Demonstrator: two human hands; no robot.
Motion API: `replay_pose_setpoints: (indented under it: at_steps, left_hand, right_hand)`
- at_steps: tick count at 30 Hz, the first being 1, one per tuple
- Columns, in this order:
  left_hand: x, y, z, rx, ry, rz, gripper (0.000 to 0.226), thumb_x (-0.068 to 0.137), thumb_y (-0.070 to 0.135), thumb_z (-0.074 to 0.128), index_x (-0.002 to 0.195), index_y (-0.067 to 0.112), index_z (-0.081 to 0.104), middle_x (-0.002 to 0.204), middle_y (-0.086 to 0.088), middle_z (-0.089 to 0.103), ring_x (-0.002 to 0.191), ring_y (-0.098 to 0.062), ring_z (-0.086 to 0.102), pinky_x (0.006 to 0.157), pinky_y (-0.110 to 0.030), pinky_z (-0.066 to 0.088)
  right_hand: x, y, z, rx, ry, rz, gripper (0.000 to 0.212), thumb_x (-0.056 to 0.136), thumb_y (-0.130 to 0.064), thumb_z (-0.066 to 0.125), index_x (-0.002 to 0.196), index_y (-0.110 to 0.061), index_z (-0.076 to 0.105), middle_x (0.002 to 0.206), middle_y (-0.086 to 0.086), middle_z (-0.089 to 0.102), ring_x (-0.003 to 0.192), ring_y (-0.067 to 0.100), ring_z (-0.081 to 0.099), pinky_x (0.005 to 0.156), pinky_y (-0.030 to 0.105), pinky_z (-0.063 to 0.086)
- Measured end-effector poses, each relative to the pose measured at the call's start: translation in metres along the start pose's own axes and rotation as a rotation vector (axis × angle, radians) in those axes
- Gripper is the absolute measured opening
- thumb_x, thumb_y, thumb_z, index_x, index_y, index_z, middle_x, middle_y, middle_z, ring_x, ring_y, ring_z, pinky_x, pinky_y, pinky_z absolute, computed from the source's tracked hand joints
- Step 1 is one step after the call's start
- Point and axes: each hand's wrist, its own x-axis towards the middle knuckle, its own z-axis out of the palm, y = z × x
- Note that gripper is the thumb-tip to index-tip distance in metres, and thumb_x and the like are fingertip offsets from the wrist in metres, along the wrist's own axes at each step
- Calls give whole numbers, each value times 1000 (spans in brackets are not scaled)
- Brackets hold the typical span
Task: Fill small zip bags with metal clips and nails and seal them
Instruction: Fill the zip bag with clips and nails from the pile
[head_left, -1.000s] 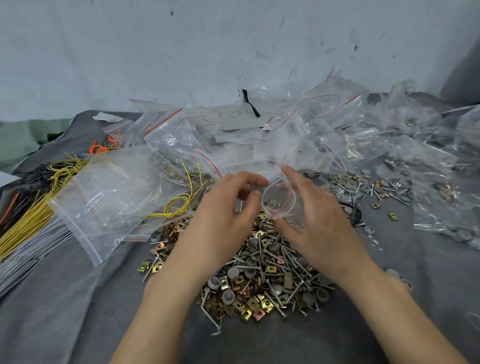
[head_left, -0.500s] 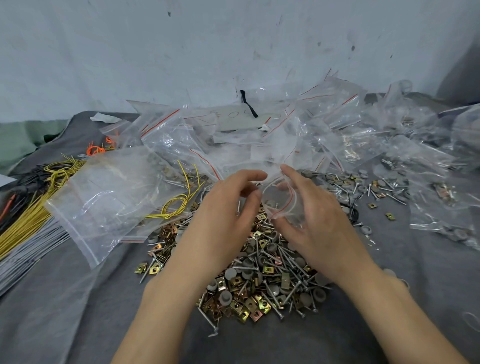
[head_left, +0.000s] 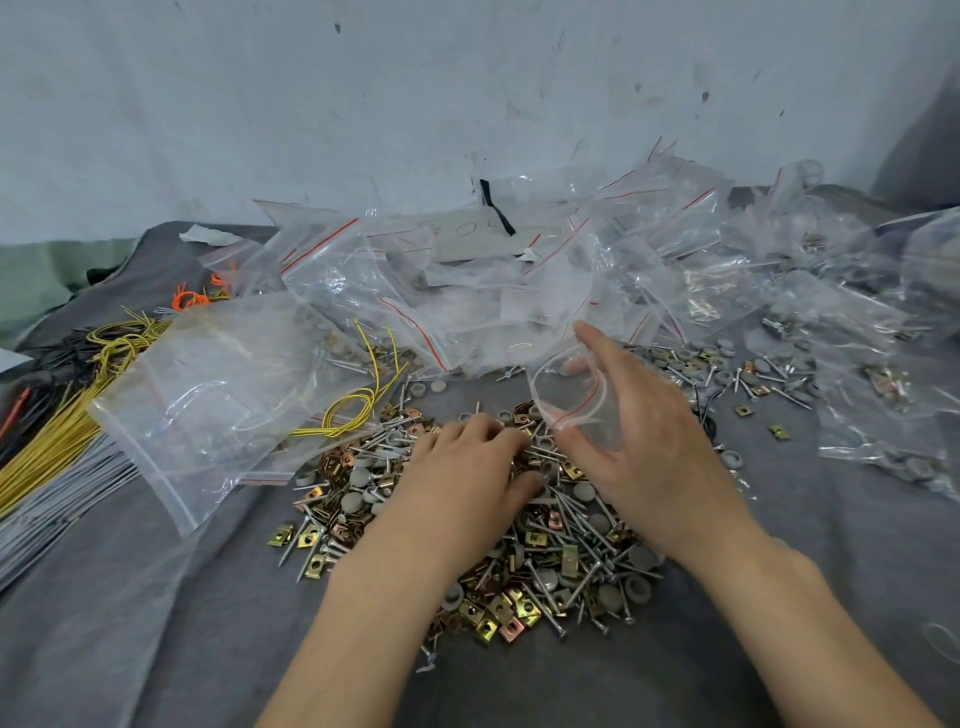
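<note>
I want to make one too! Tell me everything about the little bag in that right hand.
The little bag is clear, thin plastic with a red line along its zip. Its mouth gapes open in a loop, and it looks empty. The right hand pinches it, lifted above the pile of clips and nails.

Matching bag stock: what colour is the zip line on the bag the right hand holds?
Red, on the zip bag; head view.

Yellow wire bundle (head_left: 47, 447) is laid at left on grey cloth (head_left: 156, 623), w/ grey wires (head_left: 57, 512) just beside. Orange wire (head_left: 189, 299) is seen farther back, nr paper scrap (head_left: 208, 236). Scuffed wall (head_left: 363, 104) behind.
</note>
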Motion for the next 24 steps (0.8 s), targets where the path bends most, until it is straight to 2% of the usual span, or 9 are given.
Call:
replay_pose_setpoints:
  at_steps: [7,11,16,21,24]
  left_hand:
    - [7,5,-1,12,21,9,27,102,42,44,125,33,53,129,5,50,122,-23,45,103,-39,35]
    - [7,5,0,41,13,27,26,101,42,41,121,30,53,126,4,51,118,-23,46,98,-38,36]
    - [6,6,-4,2,31,1,27,100,42,35,105,25,55,111,4,56,106,-21,50,91,-38,38]
    - [2,4,-12,-167,60,-1,26,97,37,37,75,25,43,78,8,48,84,-21,51,77,-38,39]
    - [1,1,-13,-231,86,-20,32,98,30,38,67,21,38,72,4,46,78,-25,51,72,-38,37]
  right_hand:
    - [-1,1,-1,17,18,-6,72,88,-56,46,152,-35,20,127,-14,56,121,6,49,110,32,34]
    - [0,4,-2,9,39,-8,72,88,-54,48,152,-33,23,128,-14,56,119,5,48,106,29,32]
    - [1,5,-2,13,39,-3,72,87,-52,49,152,-34,22,127,-12,57,120,8,51,108,32,35]
    - [-1,4,-1,3,35,-3,72,88,-54,48,152,-35,20,127,-16,55,119,4,48,106,24,26]
    - [-1,4,-1,13,28,1,72,88,-55,48,152,-36,20,127,-16,56,120,6,49,107,26,29]
